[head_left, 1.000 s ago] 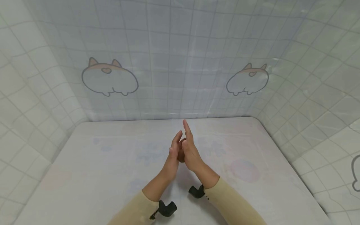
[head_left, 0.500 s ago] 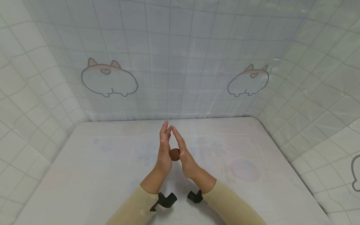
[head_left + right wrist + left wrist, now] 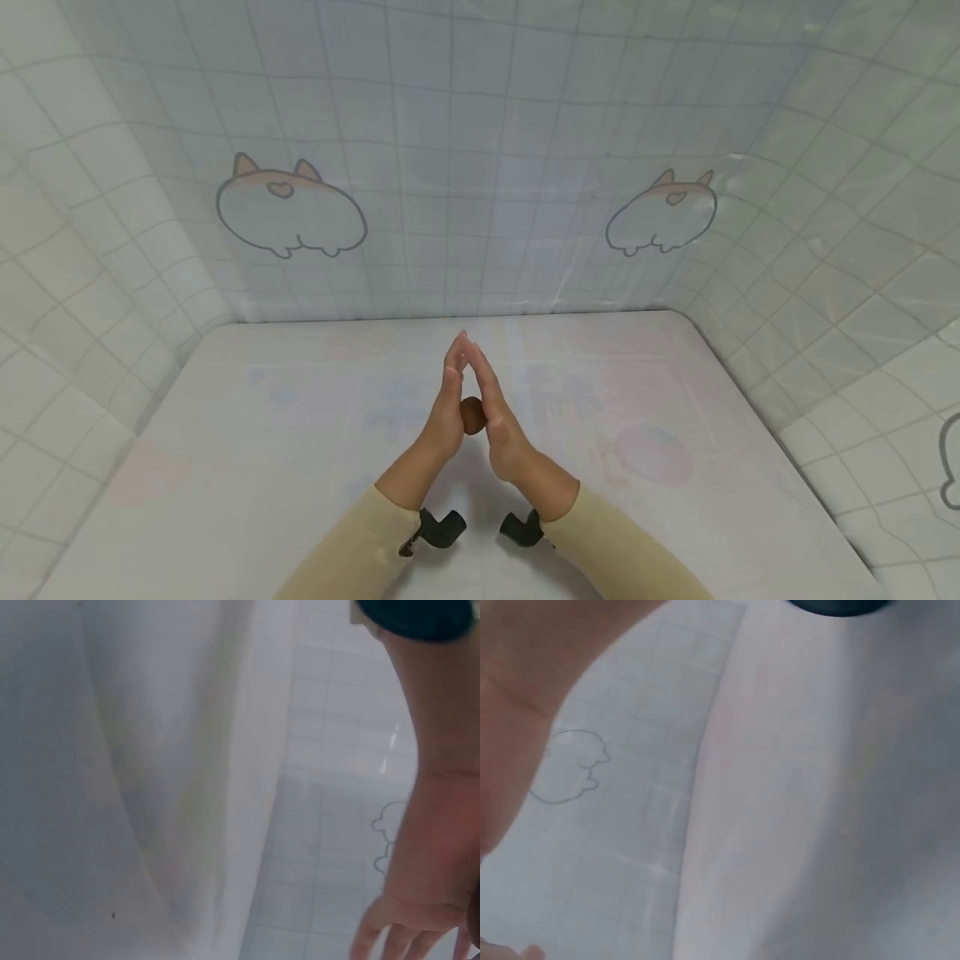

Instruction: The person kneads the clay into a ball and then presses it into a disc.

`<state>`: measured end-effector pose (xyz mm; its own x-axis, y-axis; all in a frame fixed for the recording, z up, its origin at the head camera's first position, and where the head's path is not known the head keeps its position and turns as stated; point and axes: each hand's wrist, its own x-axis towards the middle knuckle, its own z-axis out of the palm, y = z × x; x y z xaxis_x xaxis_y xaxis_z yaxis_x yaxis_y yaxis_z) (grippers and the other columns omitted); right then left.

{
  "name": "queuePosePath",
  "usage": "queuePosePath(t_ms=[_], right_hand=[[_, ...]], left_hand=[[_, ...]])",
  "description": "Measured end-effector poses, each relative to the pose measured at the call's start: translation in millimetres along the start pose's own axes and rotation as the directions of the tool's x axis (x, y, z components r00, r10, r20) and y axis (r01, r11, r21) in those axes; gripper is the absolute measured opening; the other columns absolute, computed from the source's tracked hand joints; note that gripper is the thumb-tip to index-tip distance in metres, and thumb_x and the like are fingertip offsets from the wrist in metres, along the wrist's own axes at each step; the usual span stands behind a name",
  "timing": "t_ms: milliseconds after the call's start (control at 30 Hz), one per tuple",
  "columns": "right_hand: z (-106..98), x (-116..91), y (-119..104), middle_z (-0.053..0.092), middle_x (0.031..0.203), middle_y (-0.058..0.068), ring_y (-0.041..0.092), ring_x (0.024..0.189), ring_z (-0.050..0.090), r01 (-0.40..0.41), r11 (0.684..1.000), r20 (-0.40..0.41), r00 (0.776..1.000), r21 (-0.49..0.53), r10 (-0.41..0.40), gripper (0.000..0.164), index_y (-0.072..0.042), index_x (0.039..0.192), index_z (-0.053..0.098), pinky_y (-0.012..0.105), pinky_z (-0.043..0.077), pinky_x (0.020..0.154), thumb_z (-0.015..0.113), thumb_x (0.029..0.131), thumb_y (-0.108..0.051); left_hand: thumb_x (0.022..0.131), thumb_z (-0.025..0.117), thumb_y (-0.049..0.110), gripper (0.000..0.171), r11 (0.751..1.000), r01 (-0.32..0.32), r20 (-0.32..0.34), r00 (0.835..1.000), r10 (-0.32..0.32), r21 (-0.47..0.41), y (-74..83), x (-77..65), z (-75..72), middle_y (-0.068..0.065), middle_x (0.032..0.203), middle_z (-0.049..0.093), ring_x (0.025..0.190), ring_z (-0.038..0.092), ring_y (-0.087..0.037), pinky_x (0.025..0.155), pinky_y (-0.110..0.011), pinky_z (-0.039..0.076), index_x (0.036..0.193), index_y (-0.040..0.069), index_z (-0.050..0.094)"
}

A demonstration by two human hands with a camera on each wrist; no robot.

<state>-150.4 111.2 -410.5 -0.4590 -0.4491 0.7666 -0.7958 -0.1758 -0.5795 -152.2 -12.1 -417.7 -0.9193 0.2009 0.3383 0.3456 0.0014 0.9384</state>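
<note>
A small brown ball (image 3: 472, 416), slightly oval with a smooth matte surface, sits between my two palms in the head view. My left hand (image 3: 448, 417) presses it from the left with straight fingers. From the other side my right hand (image 3: 504, 421) presses too, its fingers also straight. The fingertips meet above the ball, so the hands form a peak. In the right wrist view a dark edge of the ball (image 3: 475, 919) shows beside the right palm. The left wrist view has only my left wrist and a bit of a fingertip, with the ball out of sight.
A white table (image 3: 262, 467) with faint pastel prints lies under the hands. Behind it stands a gridded wall covering (image 3: 480, 208) with cartoon animal drawings, and similar sheets rise at both sides. Black curved pieces (image 3: 444, 529) stick out at both sleeve cuffs.
My hands have slid against each other, the left forward and then back, the right back. The ball, partly hidden before, shows between the palms and has shifted slightly, now a little more oval.
</note>
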Motion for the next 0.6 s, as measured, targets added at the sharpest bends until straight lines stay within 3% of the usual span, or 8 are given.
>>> queuePosePath(t_ms=[167,300,467,600], right_hand=[[-6,-2,1,0.003,0.166,0.017,0.034,0.153,0.000,-0.094,0.996,-0.037,0.995,-0.004,0.094,0.091,0.001,0.158,-0.001,0.053,0.003,0.119,0.005,0.100,-0.069],[-10,1,0,0.002,0.168,0.011,0.031,0.153,-0.001,-0.170,0.983,-0.072,0.984,-0.064,0.166,0.091,-0.006,0.160,-0.001,0.063,0.003,0.116,0.003,0.098,-0.072],[-13,2,5,0.001,0.168,0.008,0.028,0.153,0.002,-0.237,0.963,-0.099,0.969,-0.129,0.225,0.087,-0.011,0.161,0.000,0.066,0.007,0.115,0.002,0.098,-0.072],[-14,0,11,0.000,0.168,0.005,0.026,0.153,0.002,-0.285,0.949,-0.098,0.957,-0.134,0.274,0.087,-0.015,0.162,0.000,0.068,0.009,0.113,0.002,0.097,-0.073]], left_hand=[[0.094,0.008,0.078,0.081,0.995,0.090,0.063,0.994,-0.093,0.051,-4.6,-7.4,5.7,-0.006,0.167,0.008,0.152,0.010,-0.028,0.110,-0.072,0.012,0.161,0.033,0.004],[0.092,0.007,0.080,0.082,0.992,0.109,0.108,0.987,-0.115,0.061,-6.2,-12.1,6.3,-0.004,0.167,0.006,0.152,0.009,-0.029,0.109,-0.074,0.012,0.161,0.035,0.004],[0.094,0.004,0.078,0.083,0.993,0.091,0.169,0.980,-0.101,0.070,-4.9,-17.1,5.5,-0.002,0.167,0.005,0.152,0.012,-0.032,0.109,-0.075,0.011,0.162,0.030,0.003],[0.095,0.003,0.076,0.086,0.999,0.044,0.222,0.974,-0.038,-0.021,-1.7,-18.7,4.9,-0.002,0.168,-0.001,0.152,0.008,-0.036,0.111,-0.073,0.009,0.162,0.023,0.000]])
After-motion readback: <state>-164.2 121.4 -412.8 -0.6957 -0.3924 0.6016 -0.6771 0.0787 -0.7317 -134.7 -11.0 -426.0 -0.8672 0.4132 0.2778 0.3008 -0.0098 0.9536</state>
